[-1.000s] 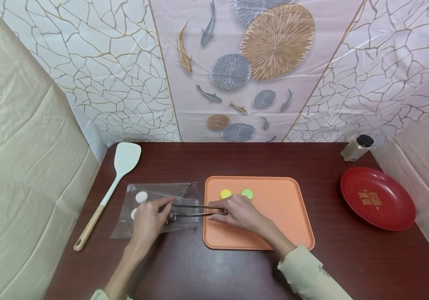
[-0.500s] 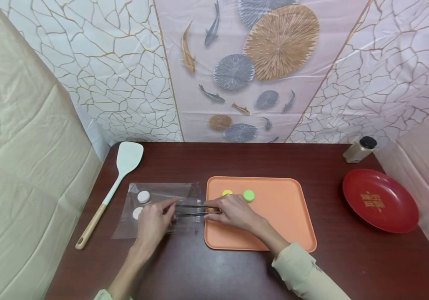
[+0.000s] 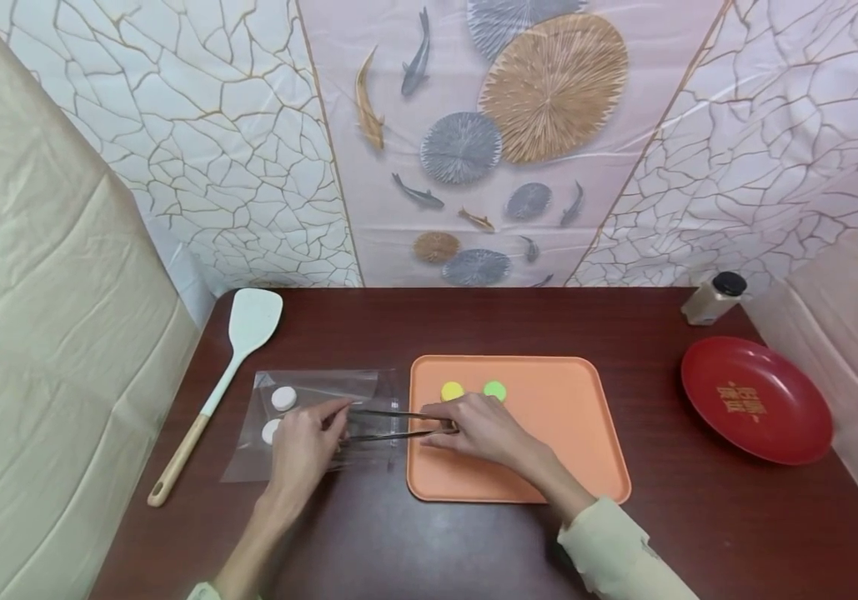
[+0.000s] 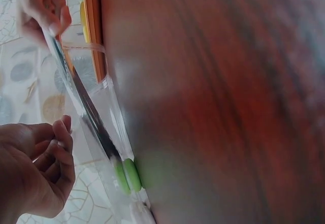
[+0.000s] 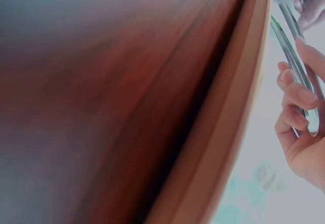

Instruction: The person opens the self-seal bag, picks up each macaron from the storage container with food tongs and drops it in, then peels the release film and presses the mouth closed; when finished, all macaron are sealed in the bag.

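My right hand point(image 3: 479, 427) holds metal tongs point(image 3: 391, 435) near their joined end, above the orange tray. Their two arms point left into a clear plastic bag point(image 3: 368, 385) lying on the table. In the left wrist view the tong tips are by a green macaron point(image 4: 127, 176) inside the bag; whether they touch it is unclear. My left hand point(image 3: 301, 442) pinches the bag's upper film with thumb and fingertips. White macarons point(image 3: 283, 398) lie in the bag beside it. On the tray point(image 3: 556, 425) sit a yellow macaron point(image 3: 452, 391) and another green macaron point(image 3: 494, 390), partly behind my right hand.
A pale spatula point(image 3: 254, 321) with a wooden handle lies left of the bag. At the far right are a red plate point(image 3: 781, 400) and a black-capped jar point(image 3: 714, 298). A patterned cloth point(image 3: 466, 150) hangs behind the table.
The arms of the tongs have spread farther apart than half a second ago. Both hands have stayed nearly in place, and the view has shifted slightly.
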Action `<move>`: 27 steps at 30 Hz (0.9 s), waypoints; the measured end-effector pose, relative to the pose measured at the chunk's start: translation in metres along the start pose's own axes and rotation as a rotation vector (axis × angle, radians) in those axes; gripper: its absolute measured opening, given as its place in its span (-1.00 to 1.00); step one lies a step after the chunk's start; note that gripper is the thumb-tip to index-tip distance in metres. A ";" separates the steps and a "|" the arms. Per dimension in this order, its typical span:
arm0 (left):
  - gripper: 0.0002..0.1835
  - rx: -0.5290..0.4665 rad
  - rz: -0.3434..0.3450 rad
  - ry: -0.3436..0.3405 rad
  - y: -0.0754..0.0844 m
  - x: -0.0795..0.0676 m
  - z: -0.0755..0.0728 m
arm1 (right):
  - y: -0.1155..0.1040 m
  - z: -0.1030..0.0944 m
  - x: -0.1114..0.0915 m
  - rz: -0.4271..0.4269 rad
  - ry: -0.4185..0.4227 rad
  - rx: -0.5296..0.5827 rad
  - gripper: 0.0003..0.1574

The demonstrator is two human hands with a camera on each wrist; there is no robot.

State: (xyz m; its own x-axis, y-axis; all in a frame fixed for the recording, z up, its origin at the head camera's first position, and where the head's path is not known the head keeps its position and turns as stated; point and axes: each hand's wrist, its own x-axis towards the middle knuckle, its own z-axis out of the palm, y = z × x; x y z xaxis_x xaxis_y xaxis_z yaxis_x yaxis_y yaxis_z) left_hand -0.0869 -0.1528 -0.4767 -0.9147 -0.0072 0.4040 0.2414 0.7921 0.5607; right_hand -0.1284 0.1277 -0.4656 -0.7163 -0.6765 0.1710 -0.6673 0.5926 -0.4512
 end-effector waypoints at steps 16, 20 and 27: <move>-0.77 -0.024 -0.043 -0.049 0.000 0.002 -0.003 | 0.036 -0.054 -0.105 0.249 0.138 -0.033 -0.65; -0.77 -0.029 -0.042 -0.055 0.001 0.003 -0.004 | 0.045 -0.065 -0.125 0.278 0.196 -0.088 -0.62; -0.81 -0.025 -0.063 -0.072 0.001 0.002 -0.003 | 0.057 -0.076 -0.149 0.319 0.260 -0.168 -0.59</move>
State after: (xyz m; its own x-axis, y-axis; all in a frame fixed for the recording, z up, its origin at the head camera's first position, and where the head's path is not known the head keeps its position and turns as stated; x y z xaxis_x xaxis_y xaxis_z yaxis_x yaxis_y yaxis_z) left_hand -0.0876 -0.1544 -0.4730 -0.9489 -0.0118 0.3154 0.1903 0.7757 0.6017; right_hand -0.0753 0.2960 -0.4503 -0.9047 -0.3287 0.2710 -0.4135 0.8309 -0.3724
